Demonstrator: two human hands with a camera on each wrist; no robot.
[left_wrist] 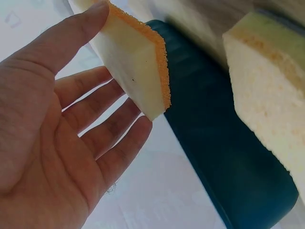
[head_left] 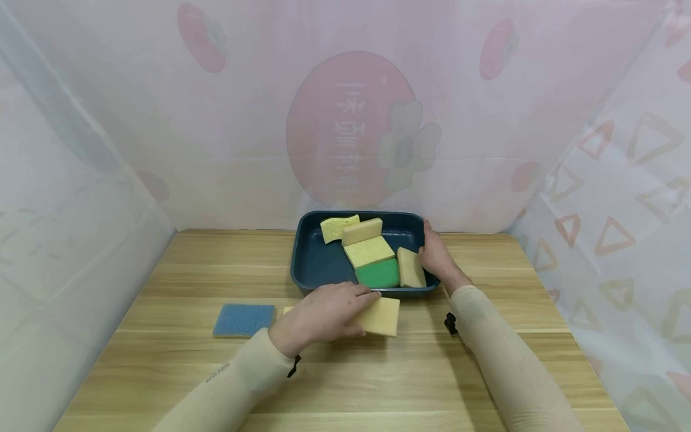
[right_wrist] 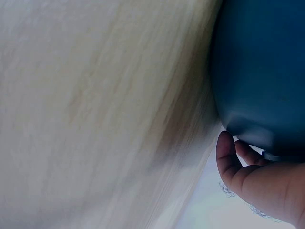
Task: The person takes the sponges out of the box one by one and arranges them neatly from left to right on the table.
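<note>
Head view: left hand (head_left: 324, 312) pinching a pale yellow rectangular sponge (head_left: 380, 316) just before the near rim of the dark blue rectangular tray (head_left: 310, 264), near the wooden table's (head_left: 162, 360) middle; right hand (head_left: 436, 255) gripping the tray's right rim.

Left wrist view: holding the orange-edged sponge (left_wrist: 136, 59) between thumb and fingers, beside the tray (left_wrist: 224, 143).

Right wrist view: fingers (right_wrist: 228, 157) curling under the tray's rim (right_wrist: 257, 71).

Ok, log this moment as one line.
left hand: holds pale yellow sponge | right hand: grips dark blue tray rim | blue sponge: on table
</note>
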